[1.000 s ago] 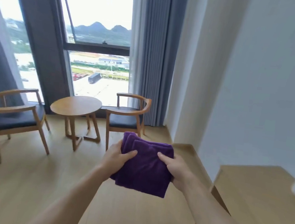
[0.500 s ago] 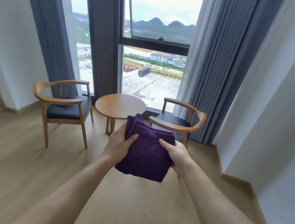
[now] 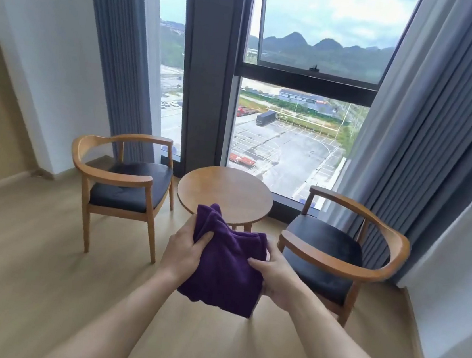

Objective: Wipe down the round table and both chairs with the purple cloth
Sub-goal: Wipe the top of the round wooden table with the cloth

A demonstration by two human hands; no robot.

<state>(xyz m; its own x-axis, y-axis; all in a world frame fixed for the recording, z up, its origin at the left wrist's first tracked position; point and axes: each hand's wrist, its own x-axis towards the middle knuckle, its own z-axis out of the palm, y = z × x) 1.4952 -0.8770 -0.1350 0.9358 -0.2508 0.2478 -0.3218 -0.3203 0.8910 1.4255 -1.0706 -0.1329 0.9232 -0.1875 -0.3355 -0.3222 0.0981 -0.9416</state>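
A folded purple cloth [image 3: 226,262] hangs in the air in front of me. My left hand [image 3: 184,250] grips its left edge and my right hand [image 3: 276,276] grips its right edge. Just beyond the cloth stands the round wooden table [image 3: 227,191], its near rim partly hidden by the cloth. The left chair [image 3: 124,174], wooden with a dark seat cushion, is beside the table. The right chair [image 3: 348,249] of the same kind stands close to my right hand. Both hands are above the floor, short of the table.
A tall window [image 3: 289,120] with a dark frame rises behind the table. Grey curtains [image 3: 432,119] hang at both sides, the right one just behind the right chair. A white wall [image 3: 467,266] juts in at the right. Light wood floor [image 3: 24,272] spreads to the left.
The view has swung left and closed in on the table and chairs, which now look larger and nearer. Both hands still hold the cloth the same way.
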